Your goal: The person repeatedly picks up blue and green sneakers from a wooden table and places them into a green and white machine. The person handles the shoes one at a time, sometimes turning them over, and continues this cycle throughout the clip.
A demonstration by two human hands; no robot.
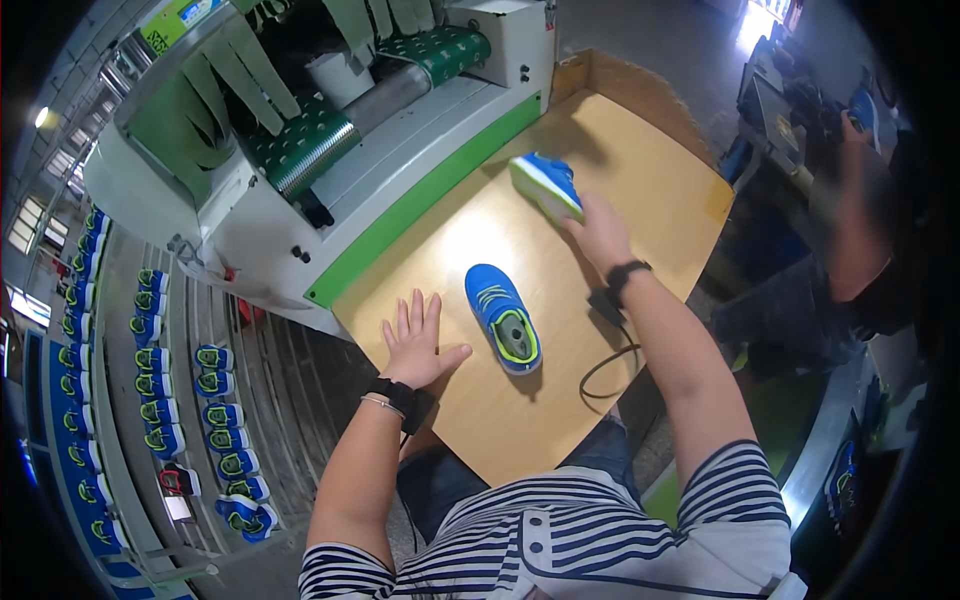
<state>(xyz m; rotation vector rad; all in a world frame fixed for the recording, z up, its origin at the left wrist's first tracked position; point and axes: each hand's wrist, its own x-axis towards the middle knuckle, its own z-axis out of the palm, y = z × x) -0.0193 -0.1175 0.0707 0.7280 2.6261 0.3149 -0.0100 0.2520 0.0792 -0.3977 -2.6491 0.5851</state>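
Observation:
A blue sneaker (pixel 492 305) with lime-green laces and collar lies on the wooden table (pixel 400 300), its toe pointing away from me. Left of it, my left hand (pixel 415 345) rests flat on the tabletop with its fingers spread, holding nothing. Farther out on the right, my right hand (pixel 598 232) grips a second blue sneaker (pixel 548 185) by its heel end. That shoe is tilted onto its side above the table, so its pale sole edge with a green line shows. My right fingers are partly hidden behind the shoe.
A white and green conveyor machine (pixel 420 150) with hanging strips borders the table's far left side. Racks at left hold rows of blue sneakers (pixel 155 410). A black cable (pixel 585 385) loops near my right forearm. Another person (pixel 850 220) holding a shoe works at right.

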